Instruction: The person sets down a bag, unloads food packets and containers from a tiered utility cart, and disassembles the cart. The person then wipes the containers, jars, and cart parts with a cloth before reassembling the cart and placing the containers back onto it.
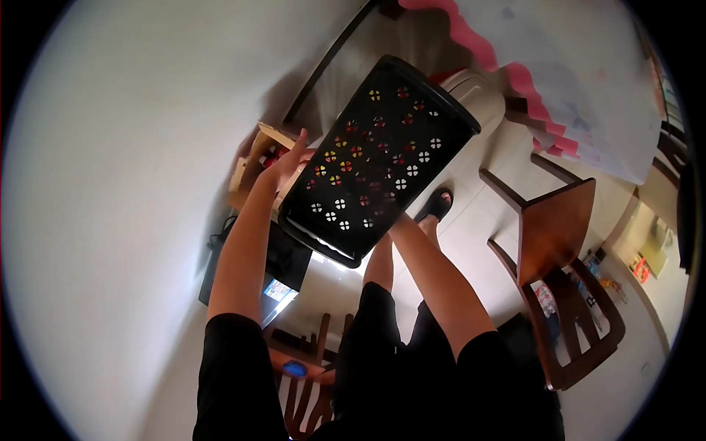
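Black panel with clover cut-outs (375,163), between two arms; handling under way

Stage, as judged: mid-work, both arms at the panel, nothing reading as finished; what is left cannot be told; at left, open brown box (256,153), red contents partly visible; next, left hand (288,165), thumb raised apart from the fingers, these at the panel's left long edge; whether they pinch it, cannot tell; centre, the panel, lying rightward of that hand, colours showing through its holes; then right forearm (441,275), passing beneath the panel's right side; right hand hidden below, its grip unreadable; far right, wooden chair (557,228), apart from the panel.
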`<control>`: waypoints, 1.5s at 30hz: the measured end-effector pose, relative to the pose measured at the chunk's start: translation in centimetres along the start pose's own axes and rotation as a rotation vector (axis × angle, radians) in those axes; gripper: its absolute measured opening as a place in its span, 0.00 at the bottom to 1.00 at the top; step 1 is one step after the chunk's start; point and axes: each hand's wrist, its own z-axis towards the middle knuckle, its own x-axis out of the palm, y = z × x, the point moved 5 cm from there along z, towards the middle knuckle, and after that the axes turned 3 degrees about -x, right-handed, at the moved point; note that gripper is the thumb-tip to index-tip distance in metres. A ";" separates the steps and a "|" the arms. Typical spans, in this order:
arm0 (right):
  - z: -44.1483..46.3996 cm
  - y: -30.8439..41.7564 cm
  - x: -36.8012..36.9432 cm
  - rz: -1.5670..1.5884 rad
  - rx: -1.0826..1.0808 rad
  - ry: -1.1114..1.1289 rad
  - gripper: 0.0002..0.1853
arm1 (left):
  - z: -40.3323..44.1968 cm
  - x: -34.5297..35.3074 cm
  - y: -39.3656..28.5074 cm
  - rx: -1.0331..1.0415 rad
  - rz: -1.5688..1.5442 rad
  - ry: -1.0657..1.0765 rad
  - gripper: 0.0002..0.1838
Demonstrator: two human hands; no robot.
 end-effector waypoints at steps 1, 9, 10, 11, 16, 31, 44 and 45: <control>-0.1 -0.2 0.1 -0.050 -0.012 -0.009 0.27 | 0.9 -0.1 0.5 0.006 -0.005 0.046 0.55; -1.1 -1.2 -0.2 -0.338 -0.103 -0.047 0.30 | -2.8 7.2 -0.2 -0.077 -0.293 0.280 0.52; -1.2 -1.4 -0.3 -0.364 -0.110 -0.049 0.30 | -2.1 7.0 0.0 -0.064 -0.279 0.278 0.52; -1.3 -1.6 -0.3 -0.391 -0.121 -0.051 0.30 | -1.4 6.6 0.1 -0.044 -0.258 0.271 0.51; -1.8 -1.7 -0.4 -0.501 -0.168 -0.057 0.32 | 0.2 4.9 0.5 0.092 -0.229 0.167 0.50; -4.4 3.6 -3.5 -0.859 -0.319 -0.151 0.44 | -8.1 3.3 13.4 0.406 -0.687 -0.487 0.39; -9.7 10.7 -13.7 -0.565 0.100 0.044 0.61 | -9.6 24.3 20.9 0.097 -0.629 -0.401 0.25; -12.0 15.4 -12.9 -0.472 0.162 -0.026 0.62 | -9.7 26.1 19.8 0.078 -0.587 -0.345 0.26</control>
